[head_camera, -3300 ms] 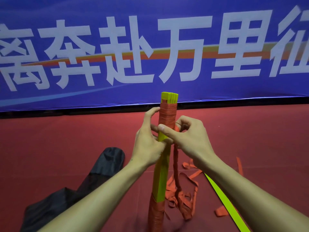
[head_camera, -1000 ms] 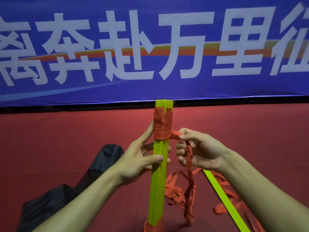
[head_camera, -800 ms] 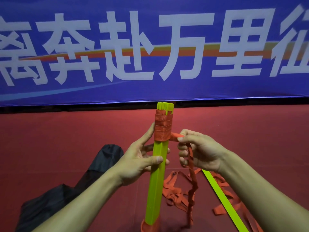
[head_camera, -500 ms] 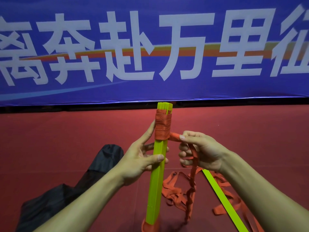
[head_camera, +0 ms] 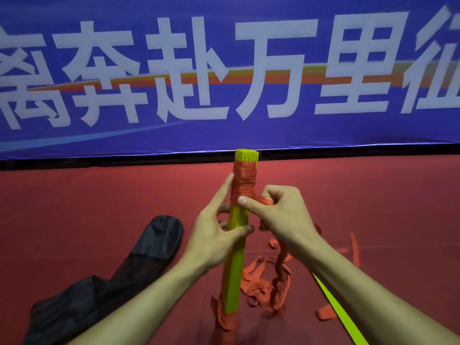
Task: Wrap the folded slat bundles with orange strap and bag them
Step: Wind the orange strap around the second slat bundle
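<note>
Now left hand [head_camera: 211,235] is gripping slat bundle [head_camera: 235,270], right hand [head_camera: 283,215] pinching orange strap [head_camera: 245,188] beside bundle's top; needing taut, overlapping turns.

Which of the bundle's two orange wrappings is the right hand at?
The upper wrapping, near the top of the bundle: the right hand pinches the strap at its lower edge. The lower wrapping is untouched.

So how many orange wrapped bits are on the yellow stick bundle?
2. The upper wrap is near the top of the slat bundle. The lower wrap is at its bottom end. The left hand and right hand hide some of the middle.
</note>
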{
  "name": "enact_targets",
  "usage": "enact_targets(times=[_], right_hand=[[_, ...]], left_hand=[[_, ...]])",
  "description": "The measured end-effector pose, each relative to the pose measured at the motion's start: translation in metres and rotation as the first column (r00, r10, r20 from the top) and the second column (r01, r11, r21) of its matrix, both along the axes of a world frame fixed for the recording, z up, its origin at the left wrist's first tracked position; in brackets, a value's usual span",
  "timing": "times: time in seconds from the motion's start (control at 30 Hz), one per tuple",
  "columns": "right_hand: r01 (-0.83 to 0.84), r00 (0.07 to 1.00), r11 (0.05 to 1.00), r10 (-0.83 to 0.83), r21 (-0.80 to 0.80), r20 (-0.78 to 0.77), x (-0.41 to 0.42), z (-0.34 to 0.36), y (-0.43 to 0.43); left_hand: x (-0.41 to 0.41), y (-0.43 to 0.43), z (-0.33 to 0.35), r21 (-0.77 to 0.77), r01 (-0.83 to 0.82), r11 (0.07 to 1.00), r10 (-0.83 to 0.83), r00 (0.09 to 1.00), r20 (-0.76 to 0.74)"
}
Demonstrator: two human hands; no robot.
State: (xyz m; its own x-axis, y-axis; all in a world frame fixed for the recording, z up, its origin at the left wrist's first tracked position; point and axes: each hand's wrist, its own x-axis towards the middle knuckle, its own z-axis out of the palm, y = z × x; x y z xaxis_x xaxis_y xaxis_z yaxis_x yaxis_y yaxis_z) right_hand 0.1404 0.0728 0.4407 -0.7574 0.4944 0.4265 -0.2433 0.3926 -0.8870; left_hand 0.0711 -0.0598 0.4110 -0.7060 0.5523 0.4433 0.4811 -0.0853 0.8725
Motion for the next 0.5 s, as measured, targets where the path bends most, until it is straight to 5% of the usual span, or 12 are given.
enact_targets(times=[0.3, 0.5], right_hand=[[0.205, 0.978, 0.966, -0.198, 0.158, -0.059, 0.0019, 0.0002, -0.0036], [0.166, 0.986, 0.974, -0.161, 0.155, -0.048, -0.0012, -0.0021, -0.0011]], left_hand=[[0.0025, 0.0030, 0.0017, 0.018, -0.103, 0.994, 0.103, 0.995, 0.007], [0.0011, 0.0008, 0.0084, 0.004, 0.077, 0.997, -0.077, 0.994, 0.075]])
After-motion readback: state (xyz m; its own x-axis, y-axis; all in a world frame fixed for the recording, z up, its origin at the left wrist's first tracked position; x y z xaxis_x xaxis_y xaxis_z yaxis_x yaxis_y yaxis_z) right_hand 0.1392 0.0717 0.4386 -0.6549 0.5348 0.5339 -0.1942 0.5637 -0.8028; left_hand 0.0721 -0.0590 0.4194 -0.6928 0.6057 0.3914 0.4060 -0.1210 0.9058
